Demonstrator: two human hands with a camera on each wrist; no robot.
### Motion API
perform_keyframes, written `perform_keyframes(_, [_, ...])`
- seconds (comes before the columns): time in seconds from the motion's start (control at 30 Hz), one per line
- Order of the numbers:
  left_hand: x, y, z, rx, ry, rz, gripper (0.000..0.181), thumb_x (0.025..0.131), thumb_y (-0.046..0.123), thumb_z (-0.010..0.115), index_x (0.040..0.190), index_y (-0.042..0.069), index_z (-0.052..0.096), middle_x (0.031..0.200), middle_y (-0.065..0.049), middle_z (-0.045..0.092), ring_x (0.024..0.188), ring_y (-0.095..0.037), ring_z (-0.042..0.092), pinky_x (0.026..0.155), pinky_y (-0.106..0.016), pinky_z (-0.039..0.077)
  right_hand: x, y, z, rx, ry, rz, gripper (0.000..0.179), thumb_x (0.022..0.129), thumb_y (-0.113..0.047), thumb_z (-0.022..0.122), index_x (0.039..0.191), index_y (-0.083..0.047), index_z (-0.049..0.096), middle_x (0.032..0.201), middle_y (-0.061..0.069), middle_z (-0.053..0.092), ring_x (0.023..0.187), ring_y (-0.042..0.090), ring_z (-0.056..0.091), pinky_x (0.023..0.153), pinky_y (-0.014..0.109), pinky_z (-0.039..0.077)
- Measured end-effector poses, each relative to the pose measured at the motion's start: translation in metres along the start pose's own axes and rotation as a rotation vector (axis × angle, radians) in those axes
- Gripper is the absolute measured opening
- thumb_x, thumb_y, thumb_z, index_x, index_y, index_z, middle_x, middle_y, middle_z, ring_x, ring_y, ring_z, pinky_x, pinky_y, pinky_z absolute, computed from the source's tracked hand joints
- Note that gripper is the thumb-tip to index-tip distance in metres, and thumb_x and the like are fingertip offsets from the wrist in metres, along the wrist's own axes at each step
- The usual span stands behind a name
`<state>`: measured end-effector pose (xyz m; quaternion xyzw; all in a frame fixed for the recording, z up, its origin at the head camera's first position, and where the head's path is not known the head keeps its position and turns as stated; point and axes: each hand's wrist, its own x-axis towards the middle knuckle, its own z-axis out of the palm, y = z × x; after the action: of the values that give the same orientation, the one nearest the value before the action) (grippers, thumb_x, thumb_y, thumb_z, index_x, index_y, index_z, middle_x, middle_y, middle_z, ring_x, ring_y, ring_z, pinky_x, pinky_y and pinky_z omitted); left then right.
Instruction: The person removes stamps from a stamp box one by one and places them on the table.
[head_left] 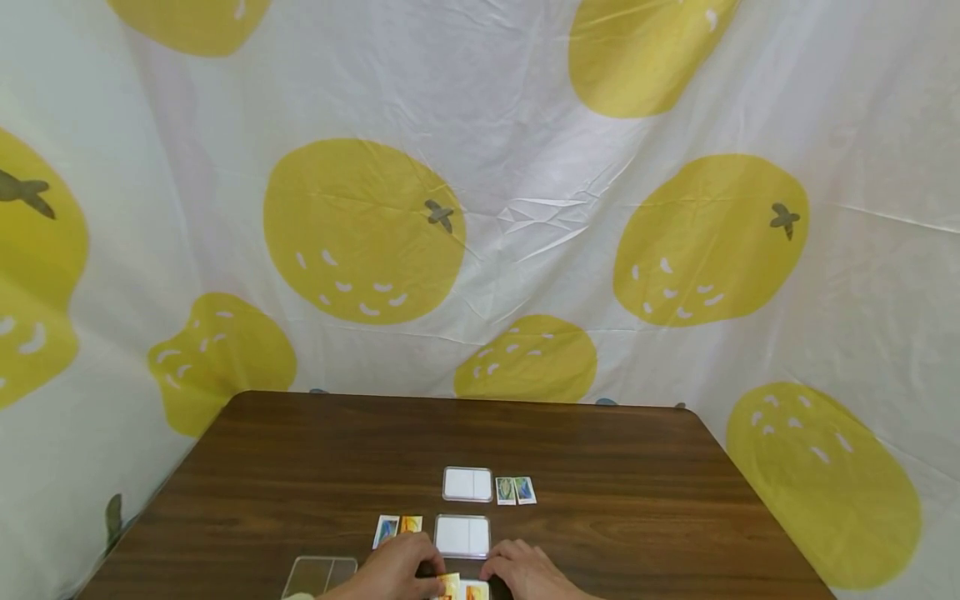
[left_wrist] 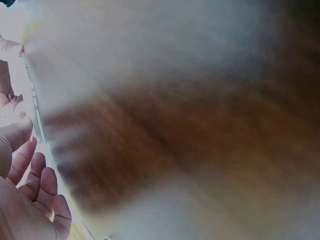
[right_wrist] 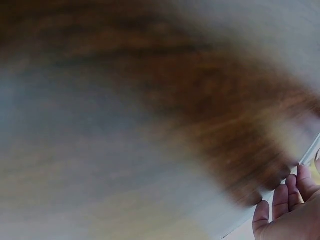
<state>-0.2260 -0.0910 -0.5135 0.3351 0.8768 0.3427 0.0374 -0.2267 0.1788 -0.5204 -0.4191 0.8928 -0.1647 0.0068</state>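
At the near edge of the head view, my left hand (head_left: 397, 567) pinches a small yellow-orange stamp-like card (head_left: 449, 586) between thumb and forefinger. Beside it lies a second orange stamp-like card (head_left: 476, 592) on a white-backed clear case (head_left: 486, 583), mostly cut off by the frame. Along that case's right edge, the loosely bent fingers of my right hand (head_left: 528, 571) rest at the rim. In the left wrist view, the left hand (left_wrist: 30, 195) shows at the left border, its lower fingers relaxed. The right hand (right_wrist: 290, 215) appears low in the right wrist view, fingertips at the tabletop.
Beyond the hands are two white-backed clear cases, one nearer (head_left: 462, 536) and one farther (head_left: 467, 484). Two green-blue cards (head_left: 515, 491) lie right of the farther one. A blue card (head_left: 386, 530) and an orange card (head_left: 411, 524) lie left. A clear lid (head_left: 318, 575) sits near the left forearm.
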Motion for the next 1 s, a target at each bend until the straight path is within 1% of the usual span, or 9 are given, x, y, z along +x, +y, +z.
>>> perform_keyframes(0.13, [0.0, -0.001, 0.0, -0.047, 0.004, -0.01, 0.009, 0.083, 0.019, 0.079, 0.079, 0.016, 0.072, 0.078, 0.017, 0.053, 0.072, 0.003, 0.047, 0.063, -0.022, 0.041, 0.0, 0.0, 0.0, 0.002, -0.013, 0.01, 0.032, 0.088, -0.046, 0.071, 0.108, -0.021, 0.068, 0.113, -0.01, 0.056, 0.104, 0.008, 0.05, 0.083, 0.037, 0.044])
perform_keyframes(0.23, [-0.001, -0.002, 0.0, -0.084, 0.019, -0.008, 0.011, 0.083, 0.018, 0.079, 0.078, 0.015, 0.07, 0.077, 0.016, 0.053, 0.07, 0.003, 0.046, 0.063, -0.022, 0.042, 0.0, 0.0, -0.001, -0.002, -0.01, 0.006, 0.032, 0.088, -0.047, 0.07, 0.108, -0.021, 0.067, 0.113, -0.01, 0.056, 0.104, 0.008, 0.05, 0.082, 0.037, 0.044])
perform_keyframes(0.33, [-0.001, -0.003, 0.0, -0.133, 0.038, 0.003, 0.013, 0.082, 0.017, 0.08, 0.077, 0.014, 0.068, 0.076, 0.016, 0.053, 0.07, 0.003, 0.047, 0.063, -0.022, 0.043, 0.0, 0.0, -0.001, -0.008, -0.003, -0.002, 0.032, 0.088, -0.047, 0.07, 0.107, -0.021, 0.067, 0.113, -0.009, 0.056, 0.104, 0.008, 0.05, 0.081, 0.036, 0.044])
perform_keyframes(0.47, [-0.001, -0.004, -0.002, -0.223, 0.036, -0.007, 0.013, 0.084, 0.017, 0.079, 0.078, 0.013, 0.068, 0.077, 0.016, 0.055, 0.071, 0.002, 0.049, 0.065, -0.022, 0.043, 0.0, -0.001, -0.001, -0.009, -0.005, 0.001, 0.032, 0.088, -0.047, 0.07, 0.107, -0.021, 0.068, 0.112, -0.009, 0.056, 0.103, 0.008, 0.05, 0.081, 0.036, 0.044])
perform_keyframes(0.57, [-0.001, -0.004, -0.004, -0.257, 0.033, -0.022, 0.012, 0.085, 0.018, 0.078, 0.078, 0.013, 0.069, 0.078, 0.015, 0.057, 0.072, 0.002, 0.049, 0.066, -0.023, 0.043, 0.0, -0.001, -0.001, -0.008, -0.006, 0.001, 0.032, 0.088, -0.047, 0.07, 0.107, -0.021, 0.068, 0.112, -0.01, 0.056, 0.103, 0.008, 0.05, 0.082, 0.036, 0.044])
perform_keyframes(0.7, [-0.002, -0.004, -0.006, -0.273, 0.045, -0.032, 0.012, 0.084, 0.017, 0.079, 0.078, 0.012, 0.07, 0.076, 0.015, 0.059, 0.071, 0.002, 0.049, 0.065, -0.023, 0.042, 0.0, -0.002, -0.002, -0.001, -0.012, 0.009, 0.032, 0.088, -0.047, 0.07, 0.107, -0.021, 0.068, 0.113, -0.01, 0.056, 0.104, 0.008, 0.05, 0.082, 0.037, 0.044])
perform_keyframes(0.83, [-0.004, -0.001, -0.01, -0.327, 0.046, -0.067, 0.011, 0.084, 0.016, 0.078, 0.079, 0.009, 0.07, 0.078, 0.012, 0.062, 0.072, 0.0, 0.05, 0.065, -0.024, 0.042, 0.001, -0.002, -0.003, 0.012, -0.031, 0.032, 0.032, 0.089, -0.046, 0.07, 0.108, -0.021, 0.068, 0.114, -0.009, 0.056, 0.105, 0.009, 0.05, 0.084, 0.038, 0.044])
perform_keyframes(1.0, [-0.007, 0.001, -0.018, -0.349, 0.053, -0.093, 0.012, 0.084, 0.016, 0.077, 0.079, 0.008, 0.07, 0.08, 0.007, 0.066, 0.076, -0.002, 0.052, 0.069, -0.025, 0.041, 0.001, -0.003, -0.004, 0.021, -0.042, 0.042, 0.033, 0.089, -0.047, 0.069, 0.108, -0.02, 0.068, 0.115, -0.008, 0.057, 0.105, 0.009, 0.05, 0.084, 0.038, 0.045])
